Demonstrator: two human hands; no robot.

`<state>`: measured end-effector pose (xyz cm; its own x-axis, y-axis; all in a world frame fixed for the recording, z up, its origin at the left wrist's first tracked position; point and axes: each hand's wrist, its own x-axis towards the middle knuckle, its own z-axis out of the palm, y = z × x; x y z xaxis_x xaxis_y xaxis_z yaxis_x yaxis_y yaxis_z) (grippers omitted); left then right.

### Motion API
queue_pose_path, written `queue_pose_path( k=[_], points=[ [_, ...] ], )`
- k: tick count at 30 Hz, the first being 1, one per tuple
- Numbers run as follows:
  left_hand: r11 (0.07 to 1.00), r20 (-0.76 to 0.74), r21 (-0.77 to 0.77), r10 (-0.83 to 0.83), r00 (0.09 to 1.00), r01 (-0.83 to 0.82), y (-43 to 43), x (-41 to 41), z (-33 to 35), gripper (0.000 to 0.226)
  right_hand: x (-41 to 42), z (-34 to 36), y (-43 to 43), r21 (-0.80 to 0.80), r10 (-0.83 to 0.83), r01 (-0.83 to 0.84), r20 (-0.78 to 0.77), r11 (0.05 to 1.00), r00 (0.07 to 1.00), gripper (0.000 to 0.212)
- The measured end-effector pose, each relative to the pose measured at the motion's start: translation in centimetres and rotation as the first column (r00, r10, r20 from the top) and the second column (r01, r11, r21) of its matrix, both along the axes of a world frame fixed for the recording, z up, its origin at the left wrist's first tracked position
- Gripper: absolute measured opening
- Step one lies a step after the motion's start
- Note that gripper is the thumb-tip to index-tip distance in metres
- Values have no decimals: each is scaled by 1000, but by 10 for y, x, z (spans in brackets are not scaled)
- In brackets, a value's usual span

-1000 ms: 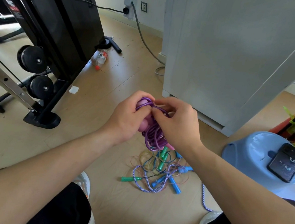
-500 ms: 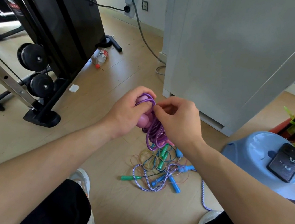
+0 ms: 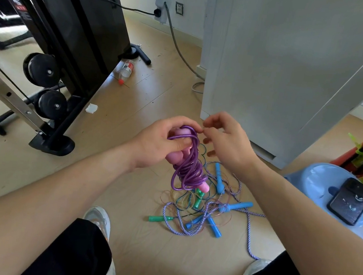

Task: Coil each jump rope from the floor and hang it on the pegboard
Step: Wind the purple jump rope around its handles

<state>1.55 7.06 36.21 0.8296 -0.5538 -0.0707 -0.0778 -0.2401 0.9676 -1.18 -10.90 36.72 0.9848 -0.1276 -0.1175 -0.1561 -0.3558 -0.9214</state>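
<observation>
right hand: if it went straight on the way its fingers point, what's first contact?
Most likely the top loop of the purple rope coil, which the left hand grips. The right hand points its curled fingers left at that loop across a small gap. Depth is unclear from this single view, so it might pass just behind.

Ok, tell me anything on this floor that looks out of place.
A plastic bottle lies tipped on its side beside the black gym machine. Nearer the feet, several jump ropes lie tangled in one heap rather than coiled.
</observation>
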Motion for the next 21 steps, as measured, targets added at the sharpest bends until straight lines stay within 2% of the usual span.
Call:
queue_pose_path(
  k=[2, 4, 9, 14, 21],
  points=[
    [1000, -30, 6, -23, 999, 23, 1, -2, 3, 31, -2, 3, -1, 190, 152, -133, -89, 973, 984, 33],
    [1000, -110, -7, -31, 993, 30, 2, -4, 5, 33, -3, 5, -4, 279, 270, -228, -122, 933, 955, 41],
    [994, -218, -32, -111, 970, 107, 6, -3, 9, 30, 0, 0, -12, 274, 315, -273, -123, 922, 941, 24],
    [992, -264, -53, -123, 957, 113, 7, -3, 9, 25, 4, -3, -13, 145, 204, -193, -62, 970, 977, 15],
    [988, -229, -91, -141, 963, 124, -10, -12, 7, 21, 9, -2, -16, 155, -53, 60, -54, 986, 997, 17]
  ],
)
